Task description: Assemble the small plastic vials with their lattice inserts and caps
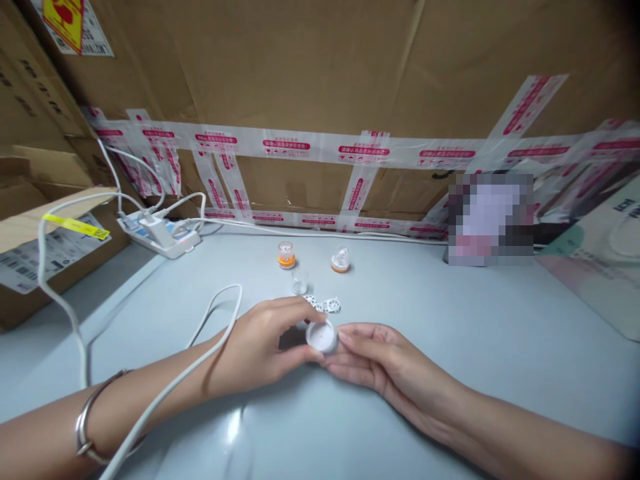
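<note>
**White Round Piece [321, 337] Pinched Between Two Hands**

The left hand [263, 337] grips the white round piece between thumb and forefinger; the right hand [383, 353] pinches its right edge, the other fingers close together. Just beyond lie white gear-like parts [333, 305], then a clear cup [300, 285]. Farther back stand an orange container [287, 260] and a white-and-orange container [341, 261], before a large cardboard box [300, 73].

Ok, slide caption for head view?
Left hand and right hand hold a round white plastic piece near white spoked parts.
</note>
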Demonstrator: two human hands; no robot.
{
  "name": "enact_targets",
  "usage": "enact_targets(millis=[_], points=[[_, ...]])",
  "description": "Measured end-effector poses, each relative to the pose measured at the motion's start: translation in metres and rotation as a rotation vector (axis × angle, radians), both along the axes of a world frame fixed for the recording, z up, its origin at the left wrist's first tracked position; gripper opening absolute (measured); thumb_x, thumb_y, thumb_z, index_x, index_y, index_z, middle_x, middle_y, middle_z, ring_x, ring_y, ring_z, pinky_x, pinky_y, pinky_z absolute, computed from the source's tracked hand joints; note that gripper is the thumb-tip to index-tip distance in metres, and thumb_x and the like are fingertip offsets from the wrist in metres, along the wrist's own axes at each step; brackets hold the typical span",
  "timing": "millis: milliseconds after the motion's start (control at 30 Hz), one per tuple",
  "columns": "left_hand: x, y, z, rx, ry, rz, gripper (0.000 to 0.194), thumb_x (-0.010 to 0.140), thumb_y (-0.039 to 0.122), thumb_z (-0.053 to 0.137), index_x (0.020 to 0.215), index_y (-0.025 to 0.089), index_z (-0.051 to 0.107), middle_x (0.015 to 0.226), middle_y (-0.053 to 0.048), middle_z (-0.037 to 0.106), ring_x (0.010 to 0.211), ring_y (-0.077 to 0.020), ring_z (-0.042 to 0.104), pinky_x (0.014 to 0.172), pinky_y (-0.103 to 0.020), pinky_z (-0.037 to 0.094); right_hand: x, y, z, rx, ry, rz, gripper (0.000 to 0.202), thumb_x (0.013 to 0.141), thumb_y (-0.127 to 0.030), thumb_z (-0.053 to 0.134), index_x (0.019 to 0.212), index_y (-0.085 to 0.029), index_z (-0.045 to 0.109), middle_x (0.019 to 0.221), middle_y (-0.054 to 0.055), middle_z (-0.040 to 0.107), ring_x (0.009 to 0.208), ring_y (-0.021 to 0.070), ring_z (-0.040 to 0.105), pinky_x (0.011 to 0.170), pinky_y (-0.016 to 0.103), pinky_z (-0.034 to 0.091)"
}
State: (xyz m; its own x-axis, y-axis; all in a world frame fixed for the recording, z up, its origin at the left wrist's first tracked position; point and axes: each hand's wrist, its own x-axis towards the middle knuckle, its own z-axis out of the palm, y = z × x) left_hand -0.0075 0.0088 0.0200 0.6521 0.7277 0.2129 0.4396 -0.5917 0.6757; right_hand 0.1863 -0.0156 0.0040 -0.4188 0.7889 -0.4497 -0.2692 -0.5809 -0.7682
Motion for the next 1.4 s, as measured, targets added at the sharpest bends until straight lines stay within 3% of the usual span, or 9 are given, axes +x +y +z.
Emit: enact_targets(millis=[200, 333, 500, 700, 867, 1067, 1400], points=[[-0.003, 0.002, -0.005, -0.027, -0.104, -0.015, 0.029, 0.077, 0.021, 0.064, 0.104, 0.014, 0.058, 0.093, -0.004, 0.064, 0.079, -0.0125, 0.058, 0.075, -0.023, 0.047, 0.001, -0.001, 0.002, -0.009, 0.019, 0.005, 0.012, 0.078, -0.023, 0.066, 0.081, -0.012, 0.07, 0.077, 0.005, 0.071, 0.075, 0.0097, 0.067, 0.077, 0.019, 0.053], [0.0, 0.001, -0.008, 0.039, -0.18, -0.003, 0.042, 0.078, 0.018, 0.063, 0.119, 0.016, 0.052, 0.101, -0.006, 0.063, 0.087, -0.0132, 0.059, 0.08, -0.024, 0.047, 0.001, -0.002, -0.001, -0.004, 0.147, -0.046, 0.015, 0.079, -0.021, 0.064, 0.088, -0.01, 0.07, 0.085, 0.007, 0.07, 0.086, 0.0142, 0.066, 0.086, 0.025, 0.051], [0.004, -0.002, -0.014, 0.171, -0.2, -0.01, 0.036, 0.081, 0.017, 0.061, 0.116, 0.017, 0.055, 0.107, -0.007, 0.063, 0.096, -0.0162, 0.058, 0.086, -0.029, 0.045, -0.002, -0.007, -0.004, -0.078, 0.253, -0.171, 0.015, 0.079, -0.019, 0.065, 0.092, -0.012, 0.066, 0.089, 0.005, 0.069, 0.085, 0.0162, 0.067, 0.087, 0.031, 0.052], [0.004, -0.004, -0.018, 0.314, -0.183, 0.011, 0.041, 0.078, 0.019, 0.065, 0.117, 0.017, 0.053, 0.104, -0.006, 0.066, 0.094, -0.0157, 0.06, 0.088, -0.03, 0.043, -0.005, -0.01, -0.005, -0.014, 0.284, -0.182, 0.013, 0.081, -0.018, 0.062, 0.088, -0.009, 0.066, 0.089, 0.008, 0.069, 0.088, 0.0159, 0.065, 0.09, 0.031, 0.05], [0.005, -0.007, -0.016, 0.348, -0.193, 0.047, 0.034, 0.08, 0.019, 0.062, 0.113, 0.014, 0.057, 0.103, -0.01, 0.06, 0.094, -0.0174, 0.057, 0.081, -0.029, 0.047, -0.005, -0.01, -0.007, -0.022, 0.249, -0.223, 0.007, 0.077, -0.016, 0.066, 0.081, -0.011, 0.069, 0.083, 0.004, 0.069, 0.084, 0.0136, 0.066, 0.089, 0.028, 0.051], [0.005, -0.012, -0.016, 0.415, -0.098, 0.069, 0.034, 0.08, 0.019, 0.061, 0.113, 0.012, 0.057, 0.091, -0.009, 0.059, 0.08, -0.0156, 0.057, 0.07, -0.027, 0.05, -0.004, -0.012, -0.009, 0.053, 0.187, -0.151, 0.013, 0.079, -0.019, 0.065, 0.085, -0.01, 0.07, 0.085, 0.006, 0.069, 0.085, 0.0127, 0.064, 0.089, 0.025, 0.049], [0.005, -0.014, -0.018, 0.444, -0.059, 0.047, 0.033, 0.081, 0.008, 0.056, 0.114, 0.013, 0.054, 0.093, -0.009, 0.058, 0.083, -0.0153, 0.056, 0.072, -0.026, 0.05, -0.004, -0.01, -0.007, 0.071, 0.176, -0.102, 0.014, 0.08, -0.021, 0.063, 0.087, -0.012, 0.071, 0.084, 0.005, 0.069, 0.089, 0.0144, 0.063, 0.091, 0.028, 0.047]])
